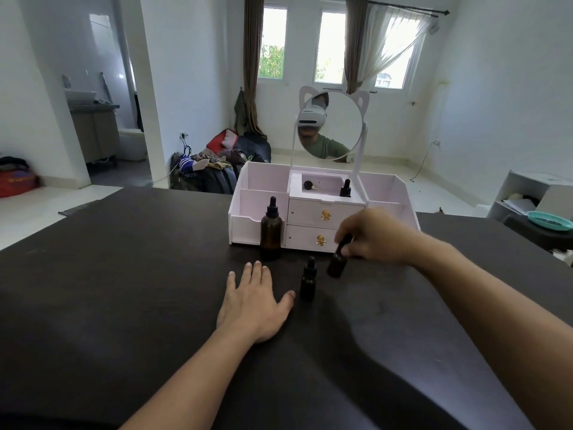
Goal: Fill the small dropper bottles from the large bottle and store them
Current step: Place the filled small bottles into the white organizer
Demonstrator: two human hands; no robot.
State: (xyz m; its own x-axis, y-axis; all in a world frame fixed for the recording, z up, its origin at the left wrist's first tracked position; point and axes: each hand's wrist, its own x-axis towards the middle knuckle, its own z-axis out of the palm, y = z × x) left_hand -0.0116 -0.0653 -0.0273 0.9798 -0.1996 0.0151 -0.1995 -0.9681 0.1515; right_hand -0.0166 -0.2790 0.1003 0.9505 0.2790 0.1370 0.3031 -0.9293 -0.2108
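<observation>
The large bottle (271, 232) of dark amber glass, round-bodied with a black rubber dropper cap, is standing upright on the dark matte surface (124, 274), just in front of the left part of the organizer (248, 212). The right hand (376, 235) is closing its fingers around the black cap of a small dropper bottle (338, 263), which is tilting with its amber body low near the surface; whether its base is touching cannot be told. A second small dropper bottle (308, 279) is standing upright between that one and the left hand (255, 302), which is lying flat and palm down with its fingers spread wide, holding nothing, its thumb tip just beside this bottle.

The organizer is looking like pale, smooth painted board, boxy, with open side compartments and two drawers (322, 226) bearing gold-coloured knobs. In its square top compartment (325, 183) another small dropper bottle (345, 189) is standing upright at the right corner, and a loose black dropper bulb (309, 185) with a pale tube is lying on its side at the left. A round mirror (330, 125) in a white frame with cat ears is rising above the organizer.
</observation>
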